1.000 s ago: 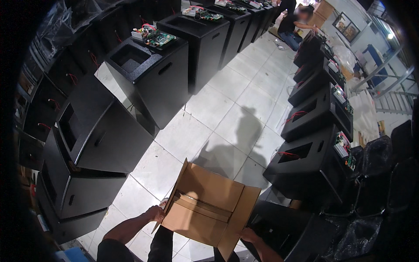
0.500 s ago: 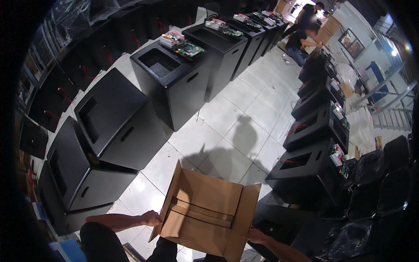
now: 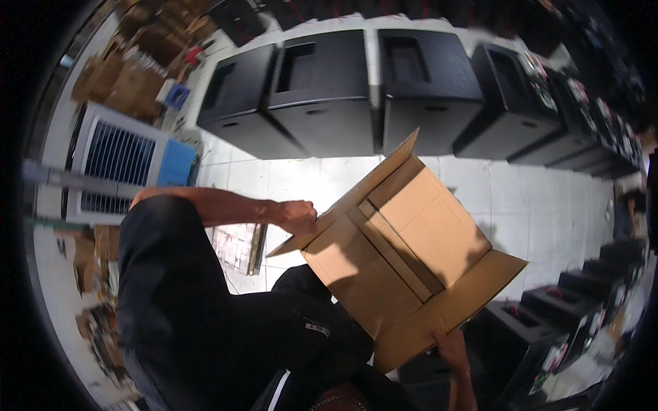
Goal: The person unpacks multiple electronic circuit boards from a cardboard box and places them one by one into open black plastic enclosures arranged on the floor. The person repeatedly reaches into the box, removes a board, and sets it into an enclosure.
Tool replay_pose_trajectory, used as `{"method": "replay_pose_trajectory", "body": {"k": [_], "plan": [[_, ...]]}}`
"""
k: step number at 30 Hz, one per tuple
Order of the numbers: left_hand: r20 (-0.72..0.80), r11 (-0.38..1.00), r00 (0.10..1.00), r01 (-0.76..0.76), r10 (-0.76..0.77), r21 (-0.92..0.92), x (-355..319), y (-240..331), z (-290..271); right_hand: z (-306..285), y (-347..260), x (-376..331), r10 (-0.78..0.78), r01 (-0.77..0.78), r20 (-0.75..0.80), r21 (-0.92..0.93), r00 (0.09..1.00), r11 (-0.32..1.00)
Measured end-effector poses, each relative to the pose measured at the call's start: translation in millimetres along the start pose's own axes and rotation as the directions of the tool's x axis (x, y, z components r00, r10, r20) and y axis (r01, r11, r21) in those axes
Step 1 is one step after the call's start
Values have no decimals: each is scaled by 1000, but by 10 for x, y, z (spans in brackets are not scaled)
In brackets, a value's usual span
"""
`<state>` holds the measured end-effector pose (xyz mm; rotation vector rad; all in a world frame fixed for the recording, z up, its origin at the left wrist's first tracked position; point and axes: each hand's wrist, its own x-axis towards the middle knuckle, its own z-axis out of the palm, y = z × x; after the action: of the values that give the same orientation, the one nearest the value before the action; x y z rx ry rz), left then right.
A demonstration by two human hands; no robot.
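I hold an open brown cardboard box (image 3: 404, 240) in front of my body, its inside and taped seam facing the camera, flaps spread outward. My left hand (image 3: 297, 216) grips the box's left flap edge. My right hand (image 3: 452, 342) holds the lower right flap from beneath. My dark shirt fills the lower left of the view.
A row of black speaker cabinets (image 3: 322, 89) stands along the white tiled floor (image 3: 548, 205) behind the box, with more cabinets (image 3: 548, 315) at the right. A white and blue air cooler (image 3: 127, 164) and piles of cardboard (image 3: 130, 75) stand at the left.
The view has swung left, so the cabinet row now runs across the top. The box has turned and come up closer to the camera, both hands still on it.
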<state>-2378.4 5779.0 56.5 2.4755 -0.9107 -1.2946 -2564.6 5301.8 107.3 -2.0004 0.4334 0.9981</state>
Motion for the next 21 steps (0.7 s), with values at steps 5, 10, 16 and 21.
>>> {"method": "replay_pose_trajectory", "body": {"k": [5, 10, 16, 21], "plan": [[-109, 760, 992, -122, 68, -638, -941, -653, 1453, -117, -437, 302, -230, 301, 210, -433, 950, 850], [-237, 661, 947, -35, -218, -749, -1298, -570, 2831, 220, -1546, 860, -215, 429, 386, -643, 897, 634], [-289, 515, 625, 214, -725, -830, -2456, -189, 3336, 1774, -3197, 1176, -157, 593, 572, -772, 805, 230], [-200, 353, 535, 201, -821, -914, -2966, -505, 4067, 3189, -4215, 1535, -51, 709, 707, -702, 705, 64]]}}
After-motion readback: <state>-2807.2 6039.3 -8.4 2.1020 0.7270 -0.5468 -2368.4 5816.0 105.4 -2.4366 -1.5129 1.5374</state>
